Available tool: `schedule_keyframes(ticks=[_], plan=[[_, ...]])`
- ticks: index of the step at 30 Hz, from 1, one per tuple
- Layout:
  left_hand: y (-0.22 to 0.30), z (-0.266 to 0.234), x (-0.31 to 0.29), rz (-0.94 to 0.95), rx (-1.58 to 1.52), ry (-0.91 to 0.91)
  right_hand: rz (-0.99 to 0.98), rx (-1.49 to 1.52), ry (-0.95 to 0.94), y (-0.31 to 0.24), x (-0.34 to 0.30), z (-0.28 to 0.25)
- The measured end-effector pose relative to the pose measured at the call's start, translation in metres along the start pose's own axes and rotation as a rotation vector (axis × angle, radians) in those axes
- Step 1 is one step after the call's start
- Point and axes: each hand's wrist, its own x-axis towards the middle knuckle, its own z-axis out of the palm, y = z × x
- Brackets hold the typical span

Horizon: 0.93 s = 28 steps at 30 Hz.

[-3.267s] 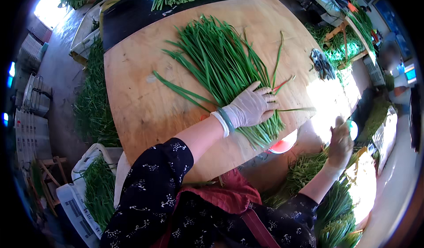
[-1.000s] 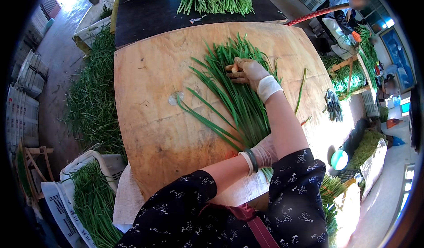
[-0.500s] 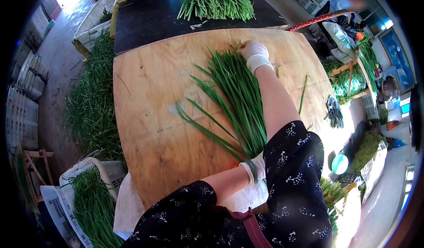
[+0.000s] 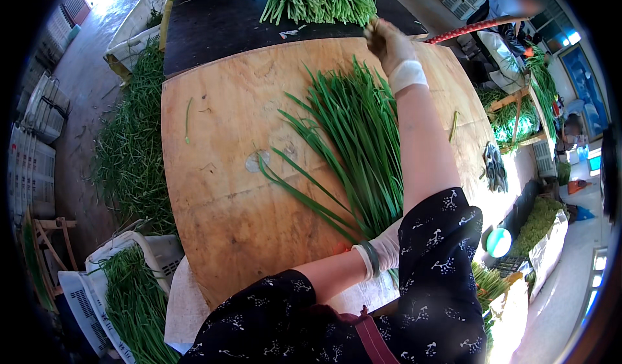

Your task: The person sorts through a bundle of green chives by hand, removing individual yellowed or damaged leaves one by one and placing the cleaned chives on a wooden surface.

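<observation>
A fanned bunch of garlic chives (image 4: 359, 137) lies on a wooden board, its leaf tips pointing away from me. Near the front edge my left hand (image 4: 389, 246), in a pale glove with a dark green band at the wrist, is closed round the lower end of the bunch; my right sleeve hides part of its fingers. My right hand (image 4: 392, 48), also gloved, is raised beyond the leaf tips, over the board's far edge. Its fingers are curled in, and whatever they hold, if anything, does not show.
The wooden board (image 4: 227, 215) bears a few loose leaves. Behind it, a black tabletop (image 4: 214, 34) carries a large pile of cut chives (image 4: 317, 1). Loose greens (image 4: 133, 150) heap at the left, above a filled white crate (image 4: 139, 293). Dark gloves (image 4: 495, 168) lie at the right edge.
My right hand has lifted off the leaf tips and moved away from me and slightly right. My left hand stays at the lower end of the bunch. A loose leaf at the left has shifted.
</observation>
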Motion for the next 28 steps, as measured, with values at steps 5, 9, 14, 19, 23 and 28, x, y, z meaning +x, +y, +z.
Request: schedule_keyframes(ticks=[5,9,14,19,23,28], plan=[[0.007,0.003,-0.003,-0.019,0.121,-0.114,-0.169,-0.368,-0.87,-0.041,-0.078,0.11],[0.009,-0.005,0.006,0.448,1.682,-0.305,-0.369,-0.875,-0.646,-0.071,-0.096,0.064],[-0.002,-0.004,0.017,0.769,2.764,-0.37,-0.263,-2.38,-0.414,-0.063,-0.131,-0.151],[0.01,0.011,-0.007,0.834,2.867,-0.341,0.206,-2.072,-0.289,-0.007,-0.173,-0.165],[0.033,0.029,-0.093,0.935,2.919,-0.053,0.407,-0.688,-0.13,-0.019,-0.219,-0.097],[0.05,0.017,-0.283,0.987,2.559,0.625,0.254,-1.53,-0.124,0.005,-0.184,-0.134]])
